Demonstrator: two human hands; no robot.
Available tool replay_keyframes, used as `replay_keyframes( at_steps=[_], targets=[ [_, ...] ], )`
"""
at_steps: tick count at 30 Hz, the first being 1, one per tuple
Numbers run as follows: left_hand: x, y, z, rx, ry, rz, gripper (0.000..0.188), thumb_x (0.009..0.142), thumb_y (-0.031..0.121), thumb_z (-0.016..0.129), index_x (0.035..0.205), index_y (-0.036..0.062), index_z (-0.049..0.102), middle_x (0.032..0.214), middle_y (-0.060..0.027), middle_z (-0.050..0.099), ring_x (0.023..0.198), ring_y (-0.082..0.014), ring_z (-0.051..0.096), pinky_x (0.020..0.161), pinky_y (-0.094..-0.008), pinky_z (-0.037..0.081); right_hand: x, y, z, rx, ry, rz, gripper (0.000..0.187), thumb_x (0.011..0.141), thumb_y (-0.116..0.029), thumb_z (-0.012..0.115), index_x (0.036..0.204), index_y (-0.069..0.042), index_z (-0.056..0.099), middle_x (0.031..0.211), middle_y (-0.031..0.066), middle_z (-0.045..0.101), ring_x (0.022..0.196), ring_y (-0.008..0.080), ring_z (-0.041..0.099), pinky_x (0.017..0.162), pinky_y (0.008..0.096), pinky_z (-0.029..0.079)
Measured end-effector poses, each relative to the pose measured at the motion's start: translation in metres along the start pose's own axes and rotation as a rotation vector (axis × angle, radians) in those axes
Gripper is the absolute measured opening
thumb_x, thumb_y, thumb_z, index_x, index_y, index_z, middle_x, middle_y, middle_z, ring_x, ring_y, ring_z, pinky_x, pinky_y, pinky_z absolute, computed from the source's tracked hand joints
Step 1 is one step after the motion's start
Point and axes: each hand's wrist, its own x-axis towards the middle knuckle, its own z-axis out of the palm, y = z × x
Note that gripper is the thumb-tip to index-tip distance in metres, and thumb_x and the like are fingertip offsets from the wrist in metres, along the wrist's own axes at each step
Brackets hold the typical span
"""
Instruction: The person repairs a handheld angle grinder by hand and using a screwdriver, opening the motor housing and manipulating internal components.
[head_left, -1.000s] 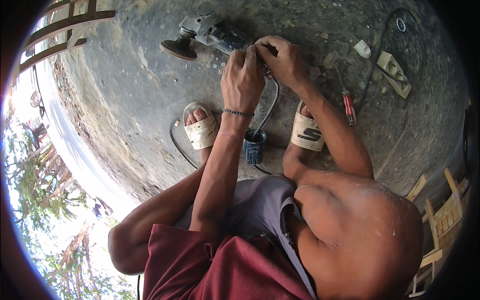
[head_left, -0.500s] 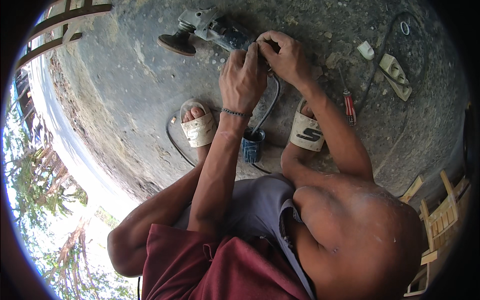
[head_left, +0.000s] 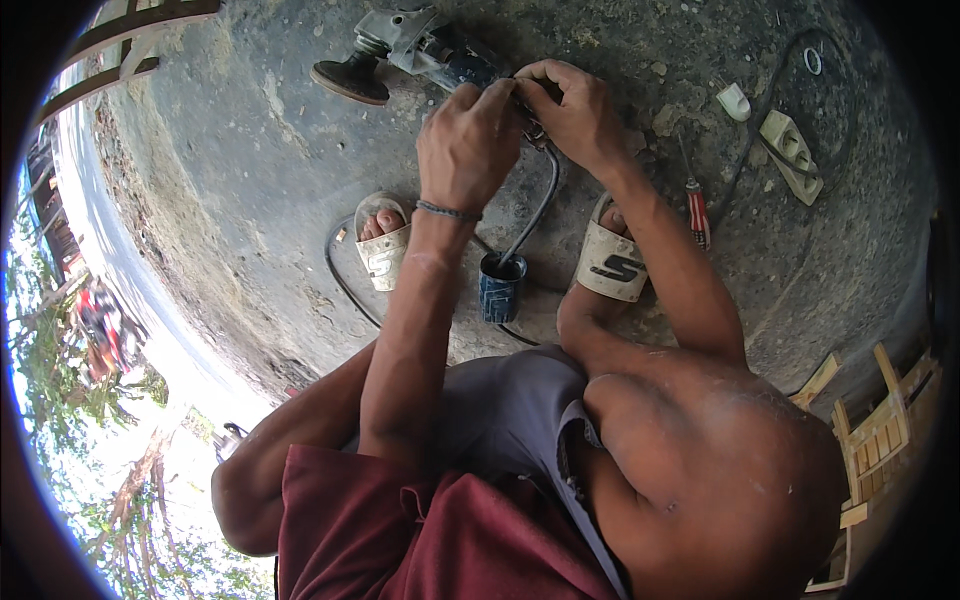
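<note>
An angle grinder (head_left: 465,65) lies on the concrete, its dark disc (head_left: 350,80) toward the left. My left hand (head_left: 468,148) is closed in a pinch at the grinder's rear end; its fingers hide what they hold. From the other side my right hand (head_left: 580,118) meets it there, thumb and forefinger curled together in a pinch, with anything between them too small to make out. Exposed parts show under the fingers, and a dark cable (head_left: 546,200) runs from them down through a loose blue housing cover (head_left: 500,292) standing between my feet.
To the right lie a screwdriver (head_left: 697,212) with a red handle, a white plastic piece (head_left: 734,102), a pale socket strip (head_left: 790,150) and a white ring (head_left: 812,62). My sandals (head_left: 612,262) flank the cover. Wooden frames (head_left: 868,440) stand at the lower right.
My left hand has shifted slightly left and up, uncovering more of the parts at the grinder's rear. My right hand stays nearly in place. A blurred red shape has appeared outside at the left.
</note>
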Motion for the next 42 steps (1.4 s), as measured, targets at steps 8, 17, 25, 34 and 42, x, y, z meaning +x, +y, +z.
replay_keyframes(
  at_steps=[8,17,25,34,42],
  targets=[
    [0.056,-0.031,-0.035,0.052,-0.126,0.220,0.015,0.088,0.017,0.072,0.101,0.0123,0.076,0.095,-0.0085,0.070,0.082,-0.0300,0.071,0.071,-0.0411,0.057,0.000,0.006,0.003,-0.100,0.023,-0.058,0.019,0.097,-0.019,0.068,0.110,-0.005,0.071,0.093,0.0084,0.073,0.074,0.0147,0.068,0.065,0.0322,0.052],
    [0.091,-0.023,-0.040,0.242,-0.426,0.508,0.017,0.091,0.020,0.069,0.103,0.0111,0.076,0.102,-0.0060,0.070,0.091,-0.0295,0.070,0.079,-0.0418,0.056,0.000,-0.005,0.007,-0.132,0.081,-0.019,0.016,0.093,-0.016,0.069,0.102,-0.003,0.073,0.094,0.0160,0.072,0.083,0.0293,0.073,0.071,0.0384,0.057],
    [0.092,-0.027,-0.038,0.240,-0.447,0.490,0.019,0.088,0.017,0.069,0.104,0.0126,0.077,0.104,-0.0067,0.073,0.094,-0.0289,0.071,0.081,-0.0420,0.058,-0.001,-0.007,0.004,0.086,0.048,0.247,0.021,0.099,-0.020,0.067,0.106,-0.001,0.071,0.076,0.0056,0.070,0.070,0.0082,0.065,0.060,0.0266,0.049],
    [0.107,-0.024,-0.037,0.283,-0.547,0.741,0.021,0.088,0.017,0.072,0.108,0.0128,0.076,0.101,-0.0075,0.070,0.092,-0.0271,0.071,0.079,-0.0403,0.059,-0.002,0.012,-0.001,0.084,0.101,0.251,0.026,0.097,-0.026,0.065,0.104,-0.002,0.073,0.075,0.0073,0.071,0.067,0.0129,0.067,0.060,0.0306,0.050],
    [0.112,-0.012,-0.029,0.468,-0.623,0.831,0.018,0.086,0.016,0.075,0.103,0.0111,0.074,0.100,-0.0063,0.071,0.087,-0.0254,0.072,0.075,-0.0386,0.061,-0.010,0.016,-0.005,0.119,0.118,0.270,0.026,0.095,-0.027,0.066,0.102,-0.004,0.074,0.072,0.0077,0.070,0.064,0.0155,0.066,0.062,0.0341,0.051]
  ],
)
